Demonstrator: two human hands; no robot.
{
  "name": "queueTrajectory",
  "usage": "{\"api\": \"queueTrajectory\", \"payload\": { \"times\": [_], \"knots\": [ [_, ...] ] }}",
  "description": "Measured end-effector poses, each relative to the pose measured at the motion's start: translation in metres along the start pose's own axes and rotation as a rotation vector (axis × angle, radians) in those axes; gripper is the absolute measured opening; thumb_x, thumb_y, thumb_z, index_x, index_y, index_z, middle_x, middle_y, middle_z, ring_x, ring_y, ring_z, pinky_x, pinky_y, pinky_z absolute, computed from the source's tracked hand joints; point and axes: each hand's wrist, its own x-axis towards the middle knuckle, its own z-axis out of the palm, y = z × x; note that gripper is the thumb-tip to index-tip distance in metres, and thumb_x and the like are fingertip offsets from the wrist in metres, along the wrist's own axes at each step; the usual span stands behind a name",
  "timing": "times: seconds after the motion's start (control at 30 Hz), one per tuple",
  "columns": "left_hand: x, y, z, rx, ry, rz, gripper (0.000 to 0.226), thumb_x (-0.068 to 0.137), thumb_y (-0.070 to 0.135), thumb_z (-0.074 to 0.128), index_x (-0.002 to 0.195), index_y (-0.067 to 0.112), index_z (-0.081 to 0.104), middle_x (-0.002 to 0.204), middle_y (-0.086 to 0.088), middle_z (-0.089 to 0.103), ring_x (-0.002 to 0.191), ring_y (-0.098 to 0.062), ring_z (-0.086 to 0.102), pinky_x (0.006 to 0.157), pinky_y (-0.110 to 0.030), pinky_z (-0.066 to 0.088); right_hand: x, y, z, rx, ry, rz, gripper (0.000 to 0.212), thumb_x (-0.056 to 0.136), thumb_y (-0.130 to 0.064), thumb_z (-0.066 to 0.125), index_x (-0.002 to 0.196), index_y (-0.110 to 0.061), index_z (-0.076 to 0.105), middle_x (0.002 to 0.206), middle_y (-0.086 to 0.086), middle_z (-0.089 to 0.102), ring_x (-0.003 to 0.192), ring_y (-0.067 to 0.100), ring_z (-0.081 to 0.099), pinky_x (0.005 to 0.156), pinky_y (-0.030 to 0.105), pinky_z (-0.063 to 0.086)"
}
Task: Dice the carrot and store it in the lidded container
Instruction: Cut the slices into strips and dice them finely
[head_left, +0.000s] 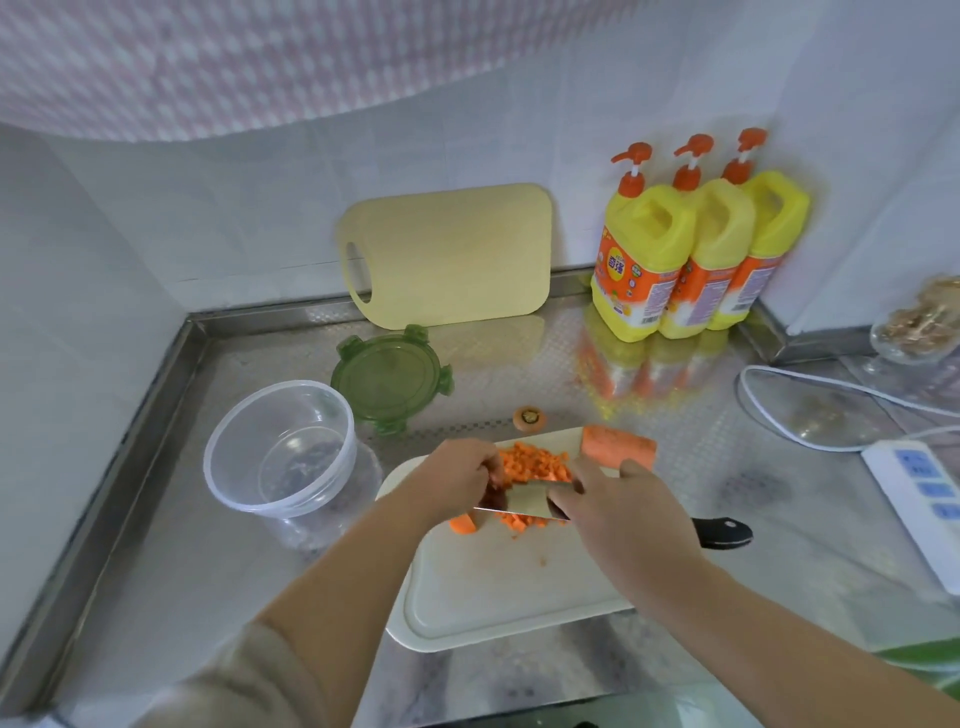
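Observation:
A white cutting board (498, 587) lies on the steel counter. My right hand (618, 514) grips a cleaver (519, 500) where the blade meets its black handle (724, 532). A pile of diced carrot (535, 462) sits on the tilted blade. My left hand (457, 475) curls its fingers round the pile's left side. More dice (524, 520) and a carrot chunk (462, 525) lie under the blade's edge. An uncut carrot piece (618, 447) rests behind the blade. The clear round container (280, 452) stands left of the board, its green lid (389, 376) behind it.
The cut-off carrot top (529, 418) lies behind the board. A yellow cutting board (447, 254) leans on the back wall beside three yellow detergent bottles (696, 244). At the right are a white power strip (919, 493), a white cable (831, 384) and a glass dish (914, 327).

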Motion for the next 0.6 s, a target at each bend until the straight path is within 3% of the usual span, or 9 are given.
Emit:
{"api": "queueTrajectory", "payload": {
  "times": [0.03, 0.1, 0.2, 0.33, 0.4, 0.53, 0.6],
  "knots": [
    [0.004, 0.001, 0.003, -0.031, -0.004, -0.006, 0.040, 0.075, -0.007, 0.035, 0.064, 0.023, 0.059, 0.075, 0.001, 0.065, 0.081, -0.027, 0.064, 0.080, -0.037, 0.055, -0.002, 0.003, 0.001, 0.009, -0.014, 0.007, 0.046, 0.018, -0.007, 0.082, 0.058, -0.021, 0.064, 0.066, 0.003, 0.057, 0.032, 0.018, 0.038, 0.050, 0.026, 0.022],
    [0.009, 0.009, 0.009, -0.013, -0.004, 0.011, 0.039, 0.079, -0.008, 0.037, 0.074, 0.019, 0.065, 0.081, 0.004, 0.062, 0.086, -0.018, 0.059, 0.083, -0.028, 0.050, -0.006, 0.006, -0.001, 0.031, -0.051, 0.028, 0.044, 0.020, -0.006, 0.082, 0.057, -0.022, 0.064, 0.066, 0.003, 0.058, 0.034, 0.020, 0.040, 0.049, 0.026, 0.020],
    [0.012, 0.016, 0.013, -0.068, 0.056, 0.049, 0.040, 0.084, -0.009, 0.038, 0.090, 0.013, 0.070, 0.090, 0.004, 0.063, 0.088, -0.012, 0.058, 0.079, -0.022, 0.045, -0.011, 0.009, -0.005, -0.013, -0.149, 0.058, 0.033, 0.050, -0.011, 0.079, 0.078, -0.025, 0.068, 0.083, 0.001, 0.060, 0.047, 0.019, 0.053, 0.053, 0.027, 0.025],
    [0.009, 0.023, 0.016, -0.122, 0.050, 0.104, 0.045, 0.078, -0.011, 0.036, 0.067, 0.024, 0.062, 0.075, 0.010, 0.063, 0.077, -0.008, 0.059, 0.070, -0.018, 0.048, -0.016, 0.012, -0.015, 0.031, -0.087, 0.044, 0.034, 0.082, -0.005, 0.056, 0.112, -0.021, 0.058, 0.119, 0.006, 0.052, 0.079, 0.025, 0.059, 0.064, 0.031, 0.029],
    [0.009, 0.027, 0.020, -0.080, -0.040, 0.123, 0.044, 0.077, -0.012, 0.036, 0.071, 0.020, 0.065, 0.074, 0.012, 0.062, 0.074, -0.004, 0.057, 0.068, -0.011, 0.045, -0.017, 0.012, -0.016, 0.048, -0.158, 0.037, 0.038, 0.088, -0.002, 0.047, 0.121, -0.019, 0.050, 0.127, 0.007, 0.043, 0.090, 0.025, 0.056, 0.070, 0.031, 0.029],
    [0.014, 0.023, 0.023, -0.112, -0.043, 0.133, 0.047, 0.082, -0.012, 0.036, 0.108, 0.013, 0.067, 0.099, 0.006, 0.066, 0.096, -0.008, 0.060, 0.092, -0.024, 0.048, -0.016, 0.011, -0.010, 0.066, -0.182, 0.052, 0.039, 0.086, -0.001, 0.048, 0.121, -0.020, 0.049, 0.124, 0.006, 0.043, 0.086, 0.025, 0.055, 0.074, 0.032, 0.035],
    [0.012, 0.021, 0.019, -0.176, 0.019, 0.107, 0.045, 0.086, -0.007, 0.039, 0.109, 0.022, 0.064, 0.099, 0.011, 0.066, 0.093, -0.004, 0.061, 0.083, -0.020, 0.051, -0.014, 0.012, -0.009, 0.083, -0.166, 0.056, 0.034, 0.083, -0.004, 0.055, 0.112, -0.022, 0.056, 0.114, 0.004, 0.048, 0.075, 0.023, 0.051, 0.067, 0.032, 0.036]
  ]
}}
